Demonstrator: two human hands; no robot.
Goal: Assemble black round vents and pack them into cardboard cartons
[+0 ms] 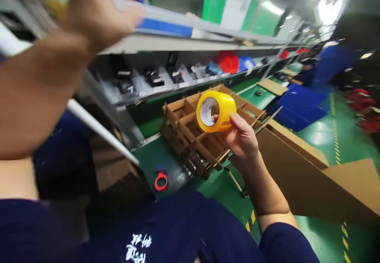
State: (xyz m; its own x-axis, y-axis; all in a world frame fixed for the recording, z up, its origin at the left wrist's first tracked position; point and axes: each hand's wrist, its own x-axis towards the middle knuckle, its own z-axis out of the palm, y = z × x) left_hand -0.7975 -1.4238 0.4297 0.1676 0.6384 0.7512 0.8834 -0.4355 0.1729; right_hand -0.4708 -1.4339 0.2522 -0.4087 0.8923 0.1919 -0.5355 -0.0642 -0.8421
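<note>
Yellow packing tape (228, 106) sits clamped in the right hand (242, 136), a fingertip (214, 117) inside the roll; steady tension, clear of the cardboard dividers (189, 134) beyond it, serves best. Through blur, I cannot tell whether the left hand (99, 15), near the shelf (172, 44), grips anything.

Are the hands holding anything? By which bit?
The right hand holds a yellow tape roll by its wall, thumb outside, fingertip inside the core. The left hand is blurred; I can't tell.

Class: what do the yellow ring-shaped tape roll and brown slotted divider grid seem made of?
Yellow ring-shaped tape roll: probably plastic film, glossy, judging by its smooth sheen.
Brown slotted divider grid: likely cardboard, matte, given its dull interlocking strips.
</note>
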